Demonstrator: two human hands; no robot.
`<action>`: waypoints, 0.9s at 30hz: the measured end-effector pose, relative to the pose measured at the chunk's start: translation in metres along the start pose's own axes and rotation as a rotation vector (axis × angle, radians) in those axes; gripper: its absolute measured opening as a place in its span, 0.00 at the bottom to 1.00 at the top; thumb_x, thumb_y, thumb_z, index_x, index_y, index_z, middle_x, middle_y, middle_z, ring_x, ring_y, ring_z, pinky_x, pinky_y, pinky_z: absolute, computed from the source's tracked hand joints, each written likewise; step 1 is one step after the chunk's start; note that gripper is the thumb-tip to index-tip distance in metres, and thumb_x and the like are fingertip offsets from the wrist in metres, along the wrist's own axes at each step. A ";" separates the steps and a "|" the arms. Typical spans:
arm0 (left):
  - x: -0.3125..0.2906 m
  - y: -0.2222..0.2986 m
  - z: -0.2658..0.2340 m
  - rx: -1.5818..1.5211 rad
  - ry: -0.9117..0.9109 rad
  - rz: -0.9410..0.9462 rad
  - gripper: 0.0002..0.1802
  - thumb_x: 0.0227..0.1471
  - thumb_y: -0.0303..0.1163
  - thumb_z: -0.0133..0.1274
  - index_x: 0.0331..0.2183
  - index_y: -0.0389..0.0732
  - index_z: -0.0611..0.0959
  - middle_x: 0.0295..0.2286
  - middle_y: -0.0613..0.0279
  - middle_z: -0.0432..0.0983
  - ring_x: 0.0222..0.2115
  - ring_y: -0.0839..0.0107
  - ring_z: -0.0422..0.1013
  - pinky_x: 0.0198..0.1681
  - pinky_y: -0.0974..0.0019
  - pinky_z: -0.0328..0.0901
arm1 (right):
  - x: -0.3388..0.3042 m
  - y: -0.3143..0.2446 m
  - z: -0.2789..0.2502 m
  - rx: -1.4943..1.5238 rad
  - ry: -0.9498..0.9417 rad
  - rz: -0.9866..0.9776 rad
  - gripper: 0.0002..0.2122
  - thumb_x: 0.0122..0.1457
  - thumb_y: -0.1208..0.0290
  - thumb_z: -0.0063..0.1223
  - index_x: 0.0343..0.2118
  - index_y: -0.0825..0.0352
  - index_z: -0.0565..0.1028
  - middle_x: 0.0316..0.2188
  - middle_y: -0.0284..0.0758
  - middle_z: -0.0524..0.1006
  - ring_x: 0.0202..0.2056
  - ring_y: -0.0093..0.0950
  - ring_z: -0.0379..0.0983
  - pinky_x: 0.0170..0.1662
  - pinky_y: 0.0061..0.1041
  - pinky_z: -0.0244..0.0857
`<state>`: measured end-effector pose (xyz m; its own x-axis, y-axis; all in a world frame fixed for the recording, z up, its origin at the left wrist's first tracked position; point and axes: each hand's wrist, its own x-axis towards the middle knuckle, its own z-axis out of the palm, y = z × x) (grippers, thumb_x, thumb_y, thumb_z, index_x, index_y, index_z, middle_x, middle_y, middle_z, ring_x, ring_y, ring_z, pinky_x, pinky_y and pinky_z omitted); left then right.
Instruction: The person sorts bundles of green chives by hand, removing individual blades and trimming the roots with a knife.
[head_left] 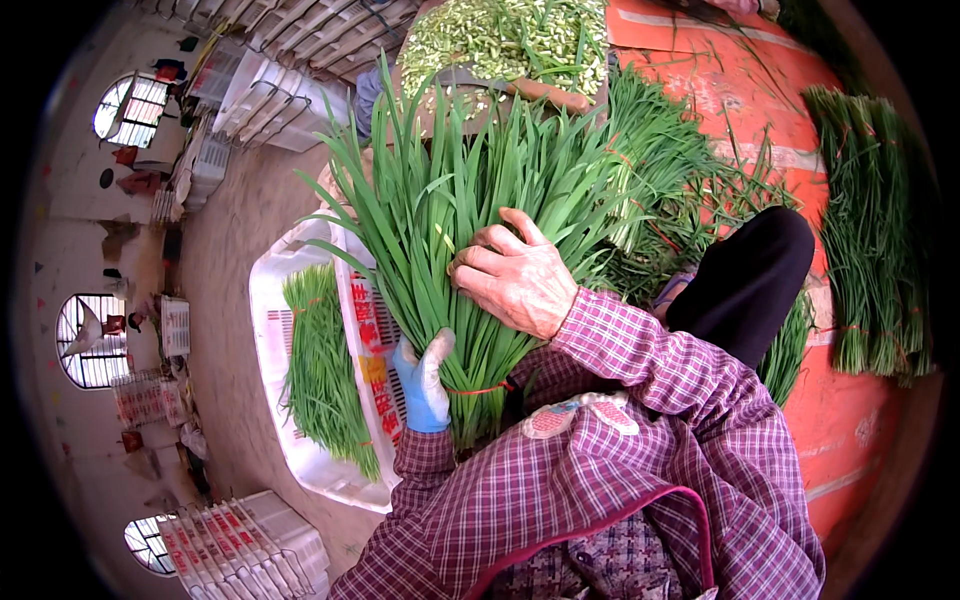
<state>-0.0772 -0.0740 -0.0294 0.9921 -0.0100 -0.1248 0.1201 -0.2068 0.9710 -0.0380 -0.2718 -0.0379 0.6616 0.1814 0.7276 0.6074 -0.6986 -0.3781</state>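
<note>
A large bunch of garlic chives (430, 220) stands tilted in front of me, its leaves fanned out at the top and a red band (480, 391) round its lower part. My left hand (424, 385), in a blue and white glove, grips the bunch from the left just above the band. My bare right hand (520, 280) rests higher on the leaves, with several fingers curled into them and one finger raised. The fingertips are partly hidden among the leaves. The cut ends of the bunch are near my lap.
A white plastic crate (270, 340) at left holds tied chives (325, 370). Beyond the bunch, a knife (545, 94) lies by chopped pieces (500, 40). More bundles (865, 240) and loose leaves lie on the red sheet (690, 85) at right. Stacked crates (240, 550) stand along the left.
</note>
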 end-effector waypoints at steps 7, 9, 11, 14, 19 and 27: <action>0.002 -0.009 -0.003 -0.038 0.034 0.039 0.23 0.52 0.30 0.52 0.49 0.31 0.73 0.41 0.59 0.73 0.39 0.72 0.70 0.45 0.68 0.66 | -0.018 0.007 0.004 -0.061 -0.041 0.141 0.09 0.48 0.64 0.59 0.28 0.60 0.72 0.25 0.28 0.68 0.38 0.31 0.66 0.54 0.42 0.57; 0.001 -0.009 -0.004 -0.041 0.025 0.046 0.23 0.52 0.30 0.52 0.49 0.31 0.72 0.42 0.58 0.73 0.40 0.71 0.70 0.45 0.67 0.66 | -0.017 0.007 0.003 -0.044 -0.043 0.174 0.09 0.48 0.64 0.59 0.28 0.60 0.72 0.24 0.29 0.69 0.37 0.31 0.66 0.53 0.41 0.57; 0.001 -0.007 -0.002 0.034 0.038 0.030 0.28 0.54 0.39 0.49 0.50 0.29 0.71 0.44 0.56 0.72 0.43 0.70 0.68 0.49 0.66 0.62 | -0.017 0.006 0.004 -0.003 -0.013 0.223 0.08 0.48 0.65 0.59 0.28 0.60 0.73 0.23 0.29 0.70 0.36 0.32 0.66 0.52 0.39 0.57; 0.001 -0.013 -0.006 0.055 0.007 0.078 0.28 0.54 0.38 0.50 0.51 0.29 0.70 0.45 0.55 0.71 0.43 0.69 0.68 0.50 0.65 0.62 | -0.015 0.005 0.005 -0.012 -0.022 0.267 0.09 0.48 0.65 0.60 0.30 0.60 0.73 0.23 0.29 0.71 0.36 0.32 0.66 0.52 0.39 0.56; 0.003 -0.007 -0.001 -0.027 0.032 0.025 0.25 0.53 0.33 0.52 0.51 0.32 0.71 0.43 0.57 0.72 0.41 0.71 0.70 0.47 0.66 0.66 | -0.008 0.004 0.001 0.051 -0.058 0.335 0.14 0.48 0.64 0.61 0.38 0.58 0.73 0.25 0.30 0.72 0.36 0.34 0.67 0.52 0.41 0.56; 0.003 -0.001 0.003 -0.085 0.024 -0.027 0.25 0.52 0.30 0.54 0.51 0.33 0.71 0.43 0.59 0.73 0.41 0.72 0.70 0.46 0.68 0.66 | 0.000 0.006 -0.001 0.099 -0.130 0.384 0.18 0.44 0.59 0.65 0.39 0.54 0.74 0.25 0.30 0.73 0.37 0.34 0.68 0.51 0.40 0.55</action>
<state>-0.0742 -0.0770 -0.0314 0.9889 0.0185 -0.1471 0.1483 -0.1226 0.9813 -0.0351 -0.2769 -0.0398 0.8945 0.0112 0.4468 0.3407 -0.6640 -0.6655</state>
